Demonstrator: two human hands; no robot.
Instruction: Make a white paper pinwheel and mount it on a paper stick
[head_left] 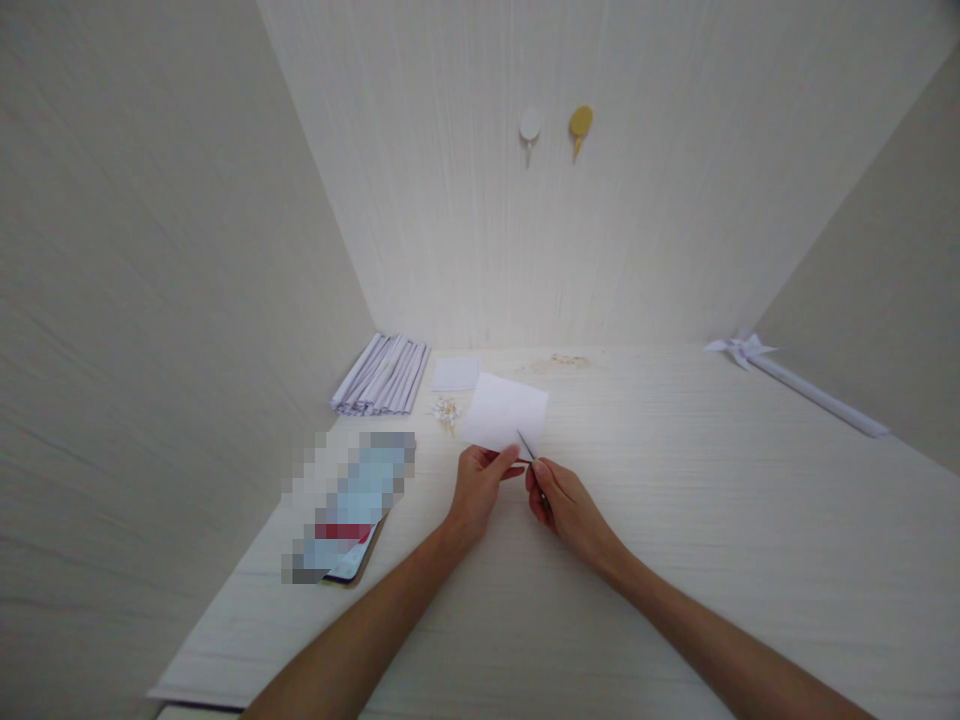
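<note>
A square sheet of white paper point(504, 405) is pinched at its near edge by my left hand point(480, 485), thumb on top. My right hand point(562, 498) is closed around a pair of scissors point(526, 444). One dark blade lies over the lower right part of the sheet, and the handles are mostly hidden by my fingers. The two hands are close together, almost touching at the paper's near edge. Beyond the sheet, to the left, lies a stack of white paper squares point(456, 374).
At the back left lie several rolled white paper tubes point(382, 375). Small white and yellowish pieces point(446, 413) are heaped beside the paper. A phone point(360, 545), partly blurred out, lies left of my arm. A paper pinwheel-like piece on a stick point(817, 397) rests against the right wall. Two hooks point(580, 122) are on the back wall.
</note>
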